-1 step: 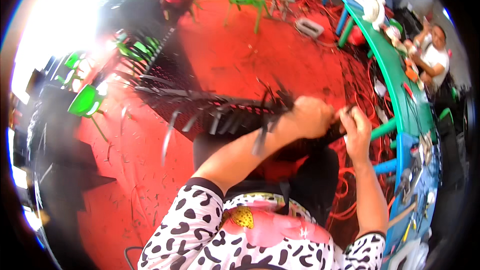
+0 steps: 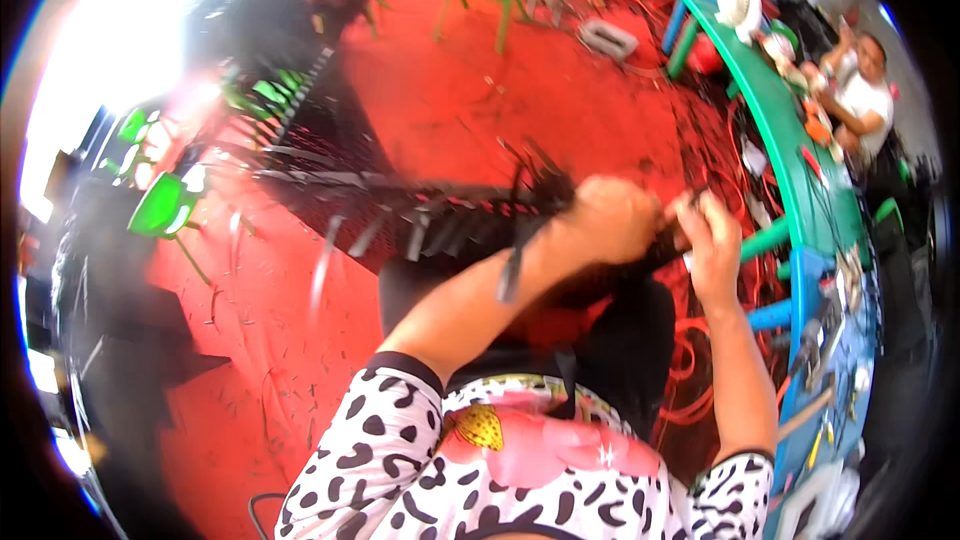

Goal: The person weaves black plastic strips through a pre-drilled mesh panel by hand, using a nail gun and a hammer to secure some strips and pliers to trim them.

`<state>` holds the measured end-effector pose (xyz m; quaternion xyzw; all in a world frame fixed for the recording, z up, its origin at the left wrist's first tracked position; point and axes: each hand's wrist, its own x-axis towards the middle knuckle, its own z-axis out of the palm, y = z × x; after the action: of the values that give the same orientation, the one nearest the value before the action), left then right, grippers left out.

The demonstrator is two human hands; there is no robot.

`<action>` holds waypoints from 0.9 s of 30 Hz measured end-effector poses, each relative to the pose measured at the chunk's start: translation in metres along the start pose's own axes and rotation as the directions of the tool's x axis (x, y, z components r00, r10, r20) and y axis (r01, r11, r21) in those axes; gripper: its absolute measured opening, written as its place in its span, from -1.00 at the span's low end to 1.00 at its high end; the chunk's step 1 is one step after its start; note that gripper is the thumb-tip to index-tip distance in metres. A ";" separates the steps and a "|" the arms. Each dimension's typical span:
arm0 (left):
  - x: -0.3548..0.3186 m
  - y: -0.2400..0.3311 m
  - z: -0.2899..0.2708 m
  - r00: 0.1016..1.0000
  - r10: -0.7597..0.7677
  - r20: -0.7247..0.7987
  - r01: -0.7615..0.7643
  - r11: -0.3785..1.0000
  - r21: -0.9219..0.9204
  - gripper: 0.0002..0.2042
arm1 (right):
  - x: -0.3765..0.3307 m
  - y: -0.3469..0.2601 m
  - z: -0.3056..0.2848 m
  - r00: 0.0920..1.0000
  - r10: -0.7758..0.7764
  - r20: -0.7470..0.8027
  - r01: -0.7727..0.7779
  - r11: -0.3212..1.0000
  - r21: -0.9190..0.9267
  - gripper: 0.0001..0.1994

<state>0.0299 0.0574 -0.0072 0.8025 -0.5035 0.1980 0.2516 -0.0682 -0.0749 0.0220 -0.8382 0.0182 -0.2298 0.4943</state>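
Observation:
A long black mesh-like panel (image 2: 335, 205) lies across my lap and reaches away to the far left. Many flat dark strips (image 2: 418, 237) stick out along its near edge, and a tuft of them (image 2: 540, 185) rises beside my left wrist. My left hand (image 2: 615, 218) is closed in a fist at the panel's right end; what lies inside the fingers is mostly hidden. Close to its right, my right hand (image 2: 712, 235) has thumb and fingers pinched together on a dark strip (image 2: 697, 197). Blur hides the exact point where the strip meets the panel.
A long green and blue table (image 2: 785, 170) curves along the right, carrying hand tools and a white figure (image 2: 738, 8). Another person (image 2: 866, 100) sits behind it. Green chairs (image 2: 165, 205) stand left and far ahead. Red cords and strip scraps litter the red floor (image 2: 500, 90).
The whole view has shifted slightly, with the surroundings moving a little up and left. Both hands keep nearly the same pose and grip.

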 end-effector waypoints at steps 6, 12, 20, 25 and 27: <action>0.002 0.000 -0.016 0.994 -0.068 0.083 0.076 0.993 -0.092 -0.86 | 0.017 0.005 0.012 0.988 0.149 -0.033 -0.120 0.893 0.433 -0.81; -0.002 -0.002 -0.012 0.992 -0.076 0.103 0.090 0.986 -0.137 -0.82 | 0.000 -0.004 0.015 0.989 0.101 -0.108 -0.053 0.924 0.380 -0.78; -0.007 -0.001 -0.008 0.995 -0.065 0.069 0.072 0.993 -0.091 -0.81 | -0.017 -0.031 0.004 0.998 0.013 -0.067 0.000 0.980 0.200 -0.80; -0.006 0.005 -0.006 0.996 -0.072 0.045 0.074 0.996 -0.058 -0.82 | 0.016 -0.025 -0.001 0.999 0.015 -0.047 -0.013 0.999 0.046 -0.77; -0.006 0.009 -0.003 0.996 -0.071 0.052 0.074 0.996 -0.047 -0.82 | 0.047 -0.015 0.002 0.998 0.012 -0.054 -0.013 1.000 -0.005 -0.75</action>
<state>0.0193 0.0602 -0.0058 0.8186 -0.4849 0.1559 0.2654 -0.0287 -0.0781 0.0507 -0.8329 0.0373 -0.2491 0.4928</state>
